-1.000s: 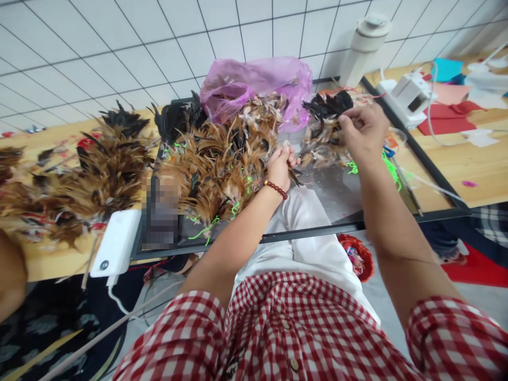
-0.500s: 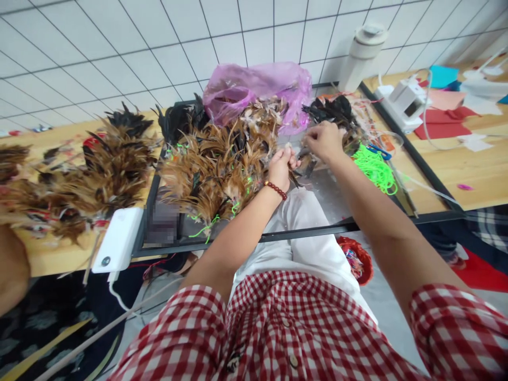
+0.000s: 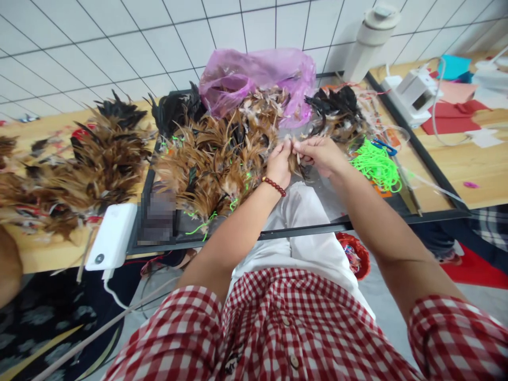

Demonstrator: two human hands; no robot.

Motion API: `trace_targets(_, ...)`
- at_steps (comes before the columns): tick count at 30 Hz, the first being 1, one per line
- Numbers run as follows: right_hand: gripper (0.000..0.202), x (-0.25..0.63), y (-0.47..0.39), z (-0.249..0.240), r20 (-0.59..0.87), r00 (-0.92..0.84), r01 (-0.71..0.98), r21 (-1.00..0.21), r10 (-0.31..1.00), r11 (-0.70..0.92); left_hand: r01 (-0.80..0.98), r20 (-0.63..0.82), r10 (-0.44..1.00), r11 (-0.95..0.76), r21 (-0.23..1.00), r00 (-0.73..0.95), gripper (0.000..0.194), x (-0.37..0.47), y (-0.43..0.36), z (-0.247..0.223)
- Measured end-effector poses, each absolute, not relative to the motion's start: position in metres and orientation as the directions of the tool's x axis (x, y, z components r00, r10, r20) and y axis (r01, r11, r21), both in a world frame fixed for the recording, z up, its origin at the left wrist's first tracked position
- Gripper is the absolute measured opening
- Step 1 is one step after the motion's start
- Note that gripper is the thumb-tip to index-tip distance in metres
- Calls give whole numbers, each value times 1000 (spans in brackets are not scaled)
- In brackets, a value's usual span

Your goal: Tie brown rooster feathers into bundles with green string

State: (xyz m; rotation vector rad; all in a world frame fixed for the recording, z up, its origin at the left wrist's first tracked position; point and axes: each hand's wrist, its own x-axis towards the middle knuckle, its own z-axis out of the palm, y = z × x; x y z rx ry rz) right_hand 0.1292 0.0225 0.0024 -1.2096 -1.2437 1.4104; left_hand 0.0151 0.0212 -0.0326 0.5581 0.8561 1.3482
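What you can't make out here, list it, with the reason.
Head view: count of held feathers, covered by left hand and right hand.
Head view: full contents of the pink bag, hidden by its folds.
Head view: leftmost feathers, cut off by the left edge.
Head view: dark object, blurred by pixelation.

Both hands (image 3: 279, 163) (image 3: 322, 154) pinch close together, forearms (image 3: 234, 225) (image 3: 383, 225) angled inward.

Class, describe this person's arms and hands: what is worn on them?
The sleeves are checked red and white, short or rolled up. The left hand is gloveless, with a dark red bead bracelet at its wrist; the right hand is bare.
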Motion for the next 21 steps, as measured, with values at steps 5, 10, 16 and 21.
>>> trace_targets(5,55,132,24,-3,-178,-150,2,-984,973,-180,-579,-146,989,141,803,40,34,14,22,-34)
trace_targets(10,58,131,23,-4,-130,-147,123,-986,980,-113,-505,-149,988,114,855,-30,28,15,25,-39)
trace_targets(16,54,134,24,1,122,-36,130,-983,992,125,-349,-53,988,-2,937,-148,32,17,23,-42)
trace_targets(21,45,130,24,1,204,-24,87,-975,979,205,-314,-29,994,-5,949,-103,37,17,16,-34)
